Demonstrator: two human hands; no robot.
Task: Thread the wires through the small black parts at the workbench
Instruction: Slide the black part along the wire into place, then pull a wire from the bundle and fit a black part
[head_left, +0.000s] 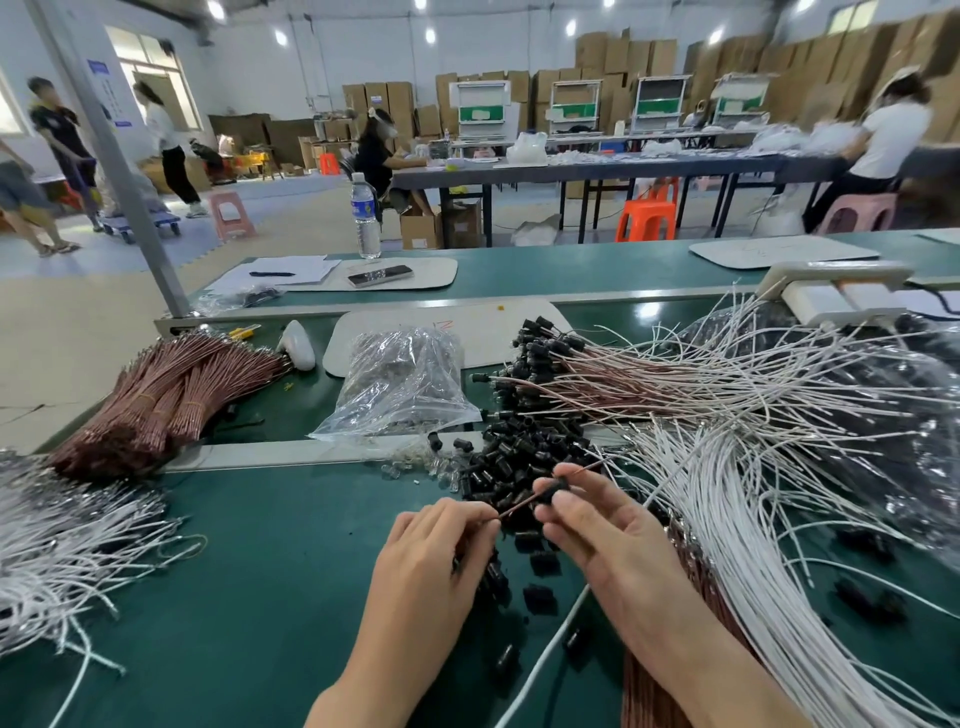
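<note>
My left hand pinches the near end of a thin brown wire above the green bench. My right hand pinches a small black part that sits on that same wire, whose far end pokes out past my fingers. Just beyond my hands lies a heap of loose black parts, and several more are scattered under my palms. A white wire runs along the mat below my right wrist.
Brown and white wires fitted with black parts fan out at the right. White wire bundles lie at the left, tied brown bundles behind them. A clear bag of parts and a water bottle stand farther back. People work at distant tables.
</note>
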